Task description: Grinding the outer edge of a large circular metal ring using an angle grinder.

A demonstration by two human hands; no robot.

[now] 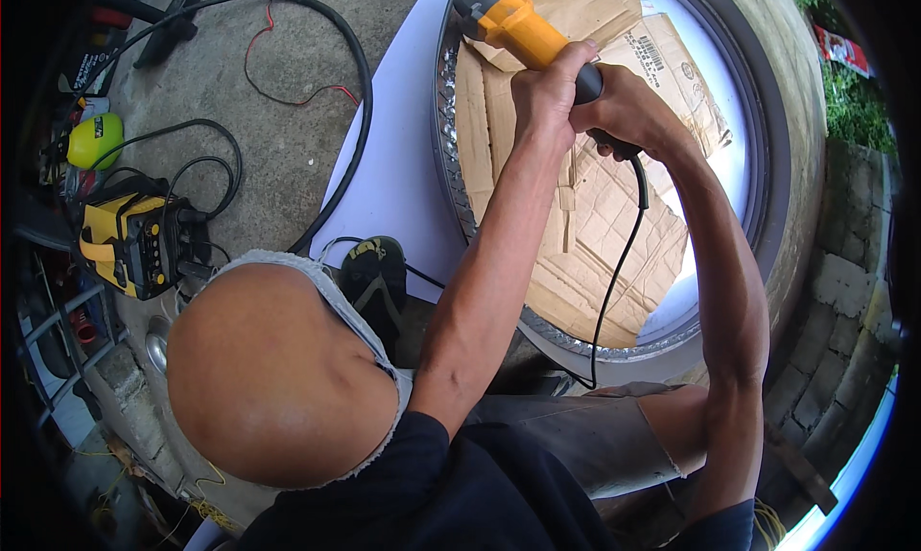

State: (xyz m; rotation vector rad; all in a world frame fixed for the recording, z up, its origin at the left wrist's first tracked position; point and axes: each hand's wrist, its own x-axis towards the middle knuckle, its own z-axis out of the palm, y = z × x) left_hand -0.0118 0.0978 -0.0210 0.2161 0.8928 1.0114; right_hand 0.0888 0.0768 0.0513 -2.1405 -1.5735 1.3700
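Both my hands are wrapped round a yellow and black angle grinder (528, 31). My left hand (552, 91) is closed on the body where the yellow meets the black. Further back, my right hand (624, 108) grips the black rear handle, and the black cord (628, 227) hangs from it. The grinder's dark head points to the far left, over the upper left rim of a large round grey ring (775, 148); its disc cannot be made out. Torn brown cardboard (604, 249) lies inside the ring on white sheeting. The ring's left inner edge looks rough and notched.
A yellow and black power unit (134, 234) with thick black cable (369, 81) stands on the concrete at left. Near it sits a lime-green rounded object (94, 140). My bent bare knee (278, 378) fills the lower left. A block wall (835, 292) runs along the right.
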